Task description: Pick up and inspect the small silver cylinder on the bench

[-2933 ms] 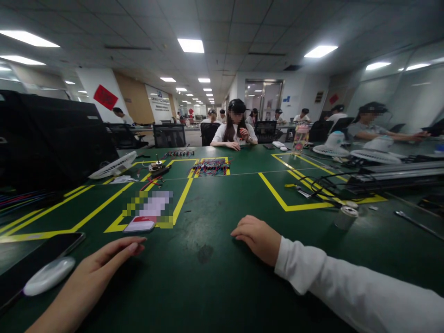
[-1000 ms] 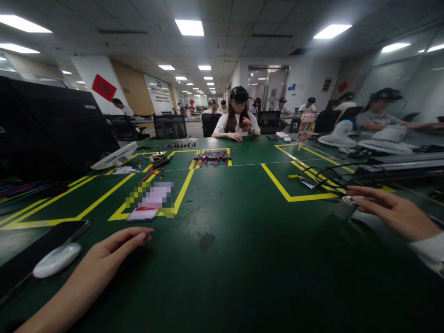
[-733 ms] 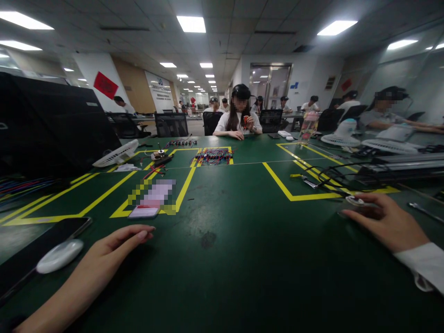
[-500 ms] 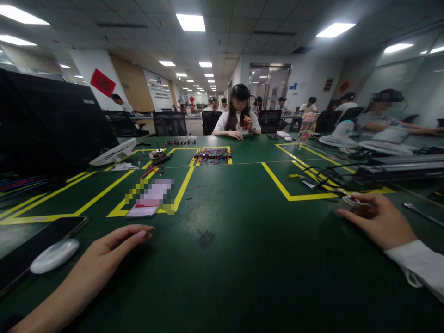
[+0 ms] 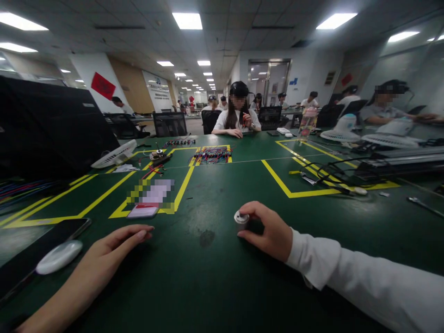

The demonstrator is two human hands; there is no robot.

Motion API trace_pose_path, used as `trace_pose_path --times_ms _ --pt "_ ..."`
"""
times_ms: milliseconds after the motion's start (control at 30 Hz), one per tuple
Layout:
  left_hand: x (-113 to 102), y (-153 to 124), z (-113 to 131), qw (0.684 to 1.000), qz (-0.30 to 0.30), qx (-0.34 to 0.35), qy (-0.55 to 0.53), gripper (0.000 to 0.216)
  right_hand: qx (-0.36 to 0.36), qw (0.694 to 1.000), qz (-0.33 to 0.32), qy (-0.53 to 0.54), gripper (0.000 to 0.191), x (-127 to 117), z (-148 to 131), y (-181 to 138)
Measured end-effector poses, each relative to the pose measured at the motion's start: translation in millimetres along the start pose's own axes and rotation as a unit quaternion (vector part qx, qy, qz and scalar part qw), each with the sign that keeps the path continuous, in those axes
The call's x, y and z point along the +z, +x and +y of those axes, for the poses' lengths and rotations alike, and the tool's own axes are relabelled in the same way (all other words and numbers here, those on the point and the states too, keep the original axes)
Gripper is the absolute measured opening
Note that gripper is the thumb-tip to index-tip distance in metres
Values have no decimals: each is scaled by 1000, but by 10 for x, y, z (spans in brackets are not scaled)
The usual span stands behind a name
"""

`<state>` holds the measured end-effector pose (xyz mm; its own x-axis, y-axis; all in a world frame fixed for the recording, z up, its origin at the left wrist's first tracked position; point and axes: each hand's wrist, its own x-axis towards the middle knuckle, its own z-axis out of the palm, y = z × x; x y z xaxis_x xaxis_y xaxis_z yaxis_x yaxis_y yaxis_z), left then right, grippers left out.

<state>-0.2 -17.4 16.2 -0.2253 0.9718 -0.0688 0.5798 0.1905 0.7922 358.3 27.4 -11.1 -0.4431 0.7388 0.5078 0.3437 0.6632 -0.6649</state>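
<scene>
My right hand (image 5: 268, 231), in a white sleeve, is wrapped round a small grey metal cylinder (image 5: 240, 218) that stands upright on the green table (image 5: 215, 273) near the middle. My left hand (image 5: 111, 252) lies flat on the table at the lower left, fingers stretched out and together, holding nothing. Just beyond its fingertips lies a phone (image 5: 143, 212) with a red and white screen.
A dark phone (image 5: 41, 249) with a white oval case (image 5: 58, 256) on it lies far left. Yellow tape lines (image 5: 277, 180) mark boxes. Cables and tools (image 5: 329, 180) sit right, coloured wires (image 5: 213, 154) at centre back. Other people sit across the table.
My right hand took hold of the grey cylinder at the right and brought it left to the table's middle. My left hand has stayed still.
</scene>
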Motion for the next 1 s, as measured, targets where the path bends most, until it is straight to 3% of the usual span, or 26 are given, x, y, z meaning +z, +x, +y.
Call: trace_pose_path --times_ms 100,200,267,433,600,700,867,933,1000 --pt "8 3 4 1000 -5 4 16 40 15 999 -29 -13 43 45 12 42" --pt "140 9 76 998 -10 47 42 39 66 997 -28 33 63 43 41 50" --pt "322 -2 191 995 -27 93 37 39 94 993 -43 54 64 35 43 65" --pt "989 -37 642 965 -127 219 -68 38 114 990 -66 47 41 12 11 108" --pt "1442 -17 1006 931 -97 328 -124 17 102 989 -80 71 42 10 29 103" --pt "1464 -8 1101 928 -77 344 -122 13 92 990 -82 69 40 16 31 105" --pt "1255 80 1085 935 -26 313 -166 20 95 992 -75 41 38 -14 8 90" --pt "1173 151 984 936 -43 323 -134 21 95 992 -79 33 37 -51 2 62" --pt "1122 221 842 933 -103 338 -62 18 93 992 -83 23 37 -90 0 29"
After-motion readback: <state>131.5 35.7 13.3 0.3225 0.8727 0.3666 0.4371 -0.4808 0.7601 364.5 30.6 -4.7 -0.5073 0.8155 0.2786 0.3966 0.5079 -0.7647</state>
